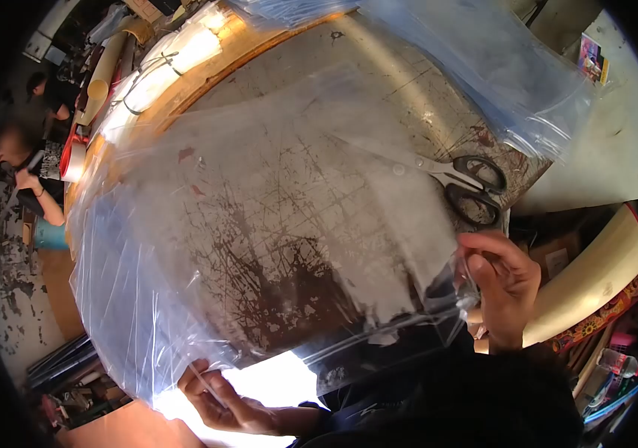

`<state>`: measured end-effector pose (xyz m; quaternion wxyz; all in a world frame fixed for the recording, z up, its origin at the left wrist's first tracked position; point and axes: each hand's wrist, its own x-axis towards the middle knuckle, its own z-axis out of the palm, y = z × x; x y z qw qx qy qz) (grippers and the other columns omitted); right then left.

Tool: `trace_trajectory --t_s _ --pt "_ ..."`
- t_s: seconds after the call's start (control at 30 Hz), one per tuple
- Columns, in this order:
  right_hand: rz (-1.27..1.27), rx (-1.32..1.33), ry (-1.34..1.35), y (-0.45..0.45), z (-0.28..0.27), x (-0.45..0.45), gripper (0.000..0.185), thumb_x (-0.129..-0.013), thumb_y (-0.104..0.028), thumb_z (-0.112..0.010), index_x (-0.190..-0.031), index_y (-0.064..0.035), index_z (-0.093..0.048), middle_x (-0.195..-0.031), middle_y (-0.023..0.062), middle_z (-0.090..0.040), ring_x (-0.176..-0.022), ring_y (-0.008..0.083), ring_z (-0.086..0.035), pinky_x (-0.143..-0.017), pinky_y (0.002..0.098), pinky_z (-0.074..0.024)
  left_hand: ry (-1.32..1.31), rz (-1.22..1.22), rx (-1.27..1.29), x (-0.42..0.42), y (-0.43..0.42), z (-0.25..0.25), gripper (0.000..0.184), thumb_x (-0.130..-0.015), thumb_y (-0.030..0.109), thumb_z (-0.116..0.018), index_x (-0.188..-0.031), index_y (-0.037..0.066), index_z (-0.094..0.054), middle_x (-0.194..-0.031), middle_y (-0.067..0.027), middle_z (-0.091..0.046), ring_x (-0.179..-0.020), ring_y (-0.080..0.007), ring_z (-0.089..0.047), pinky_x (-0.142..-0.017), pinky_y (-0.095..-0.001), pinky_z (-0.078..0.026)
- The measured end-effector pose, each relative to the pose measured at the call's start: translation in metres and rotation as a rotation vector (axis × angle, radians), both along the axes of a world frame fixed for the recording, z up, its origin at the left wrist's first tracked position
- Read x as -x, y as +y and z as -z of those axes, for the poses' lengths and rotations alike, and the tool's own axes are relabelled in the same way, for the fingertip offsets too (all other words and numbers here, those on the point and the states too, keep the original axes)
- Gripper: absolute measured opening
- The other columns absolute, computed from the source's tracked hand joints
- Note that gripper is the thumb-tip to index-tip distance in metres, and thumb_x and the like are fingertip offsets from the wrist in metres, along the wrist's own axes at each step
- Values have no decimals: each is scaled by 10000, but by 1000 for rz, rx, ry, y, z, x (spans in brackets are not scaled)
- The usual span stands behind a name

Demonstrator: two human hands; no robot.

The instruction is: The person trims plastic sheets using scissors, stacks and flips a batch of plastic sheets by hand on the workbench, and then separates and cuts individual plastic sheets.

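A thin clear plastic sheet (393, 224) lies spread over the scratched worktable (266, 261), its near edge drawn past the table toward my body. My left hand (225, 399) is closed on the edge at the lower left, thumb against fingers. At the right, my right hand (502, 287) pinches the bunched corner between thumb and fingertips. Just beyond that hand rests a pair of scissors (449, 175) with black handles, blades pointing left. Whether the blades lie over or under the plastic, I cannot tell.
Bluish clear plastic (117, 261) hangs over the left table edge. More plastic sheets (498, 75) are piled at the upper right. A tied white bundle (147, 82) lies at the far left. Rolled material (595, 276) stands at right. Another person (16, 149) is at the left.
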<state>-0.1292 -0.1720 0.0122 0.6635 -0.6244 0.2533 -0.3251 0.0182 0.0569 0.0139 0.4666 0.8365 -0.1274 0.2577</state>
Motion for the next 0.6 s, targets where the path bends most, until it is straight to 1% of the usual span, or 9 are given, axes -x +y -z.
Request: trace_trajectory --t_s 0.03,0.17,0.23,0.27,0.3,0.37,0.4,0.5,0.6 --pt "-5 -12 -6 -1 0 -7 206 -883 -2 -495 -1071 41 -566 -986 108 -568 -850 114 -549 -718 241 -483 -52 -36 89 0 3 -2 106 -831 105 -532 -781 13 -516 -844 -80 -527 -808 -165 -491 -711 -290 -364" --pt "-145 31 -37 10 -3 -34 226 -880 28 -459 -1081 33 -563 -1053 127 -585 -925 164 -577 -768 262 -479 -56 -118 53 -2 8 -9 130 -836 121 -548 -778 8 -519 -813 -58 -494 -759 -147 -467 -666 -263 -348" --pt "13 378 110 18 2 -41 251 -861 52 -443 -1083 35 -559 -1045 161 -588 -949 228 -591 -779 284 -479 -19 -120 -41 -2 9 -7 153 -849 133 -539 -774 1 -520 -783 -49 -475 -667 -113 -407 -605 -257 -319" --pt "-5 570 179 18 -1 -41 317 -783 96 -470 -1083 35 -555 -1041 182 -587 -954 304 -588 -766 312 -491 -10 -134 -47 -2 10 -2 160 -852 140 -536 -779 -2 -524 -777 -48 -473 -667 -114 -406 -600 -257 -317" --pt "-4 565 177 21 0 -42 317 -783 96 -470 -1083 35 -555 -1041 182 -587 -954 304 -588 -766 312 -491 1 -144 -53 -3 11 3 168 -855 146 -534 -783 -5 -528 -770 -48 -471 -668 -115 -405 -594 -258 -314" --pt "20 800 198 36 1 -43 374 -698 102 -529 -1064 38 -563 -1037 178 -589 -940 357 -578 -736 335 -507 39 -141 -74 -3 13 7 179 -861 156 -528 -801 -11 -536 -783 -58 -496 -695 -128 -442 -622 -266 -349" --pt "-5 880 209 43 5 -43 418 -645 74 -571 -1056 -4 -585 -1056 154 -583 -937 366 -569 -719 349 -517 50 -155 -77 -4 14 11 183 -864 163 -526 -815 -13 -540 -795 -63 -511 -717 -136 -463 -646 -271 -372" --pt "-54 1076 257 56 0 -46 388 -655 52 -587 -1026 -58 -614 -1076 129 -575 -956 349 -559 -700 335 -519 85 -160 -71 -5 18 15 191 -869 175 -523 -841 -13 -544 -813 -72 -534 -755 -149 -496 -690 -279 -410" --pt "-117 1139 278 65 -3 -52 241 -693 -64 -604 -931 -89 -629 -1091 88 -576 -1013 301 -536 -710 319 -503 104 -148 -70 -6 20 15 193 -872 182 -521 -861 -9 -540 -810 -73 -538 -769 -159 -508 -708 -283 -427"
